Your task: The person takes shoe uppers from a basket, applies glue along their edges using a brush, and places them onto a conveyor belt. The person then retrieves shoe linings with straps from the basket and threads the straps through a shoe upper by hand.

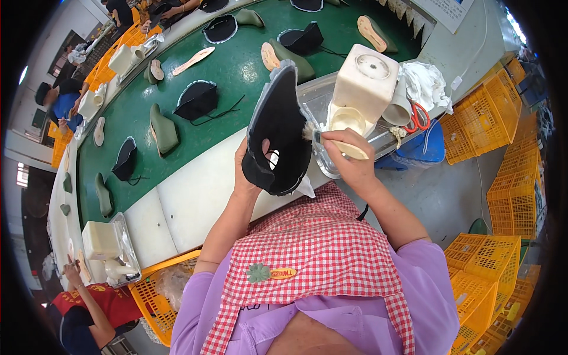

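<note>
Left hand [244,173] held a black shoe upper [290,112] up over the counter's white front edge [195,201], in front of the torso. Grip pinched the wall of the upper: thumb on the inner face, fingers round the outside. Upper stood tilted, its hollow side facing the wearer, pale ragged rim along the top and left.

Right hand [353,165] was just right of it, grip pinching a brush [352,149] by its pale handle. Bristles pointed left and sat at the upper's right edge; couldn't tell how firmly they touched.

Just beyond the right hand: cream box-shaped container [365,80] with a round cup at its near side, standing in a clear tray [313,94]. Right of that, a grey cylinder [398,110], red-handled scissors [421,118] and a crumpled white cloth [425,86].

Counter's green top [133,100] carried more black uppers and green wedge-shaped forms, e.g. one upper [196,100] near a form [164,131], well apart from the hands.

Blue bin [431,145] stood below the scissors, yellow crates [485,118] further right. A co-worker in red [103,305] was at lower left.
</note>
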A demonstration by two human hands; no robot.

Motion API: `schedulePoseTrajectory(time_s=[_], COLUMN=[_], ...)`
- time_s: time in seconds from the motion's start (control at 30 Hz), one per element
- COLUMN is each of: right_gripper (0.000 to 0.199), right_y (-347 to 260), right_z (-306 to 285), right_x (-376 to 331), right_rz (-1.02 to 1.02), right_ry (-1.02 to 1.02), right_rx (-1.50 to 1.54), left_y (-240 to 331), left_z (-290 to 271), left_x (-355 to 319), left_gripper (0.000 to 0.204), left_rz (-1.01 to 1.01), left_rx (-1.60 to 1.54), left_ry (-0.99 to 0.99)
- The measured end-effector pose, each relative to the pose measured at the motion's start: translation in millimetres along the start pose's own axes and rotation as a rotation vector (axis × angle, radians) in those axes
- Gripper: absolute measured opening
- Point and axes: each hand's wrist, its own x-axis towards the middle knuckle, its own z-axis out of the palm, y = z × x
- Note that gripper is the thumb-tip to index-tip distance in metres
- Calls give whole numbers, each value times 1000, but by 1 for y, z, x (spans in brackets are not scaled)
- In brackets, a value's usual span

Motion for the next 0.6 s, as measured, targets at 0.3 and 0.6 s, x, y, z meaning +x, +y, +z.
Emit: schedulePoseTrajectory(time_s=[0.3, 0.6], right_gripper=[14, 12], right_y=[-3, -13], right_z=[-6, 5], right_x=[-10, -7], right_rz=[537, 428], right_ry=[-369, -263], right_rx=[409, 363], left_y=[11, 18], left_z=[-4, -7], left_x=[-3, -4], left_gripper=[45, 46], left_rz=[407, 492], left_rx=[-10, 78], left_ry=[-239, -301])
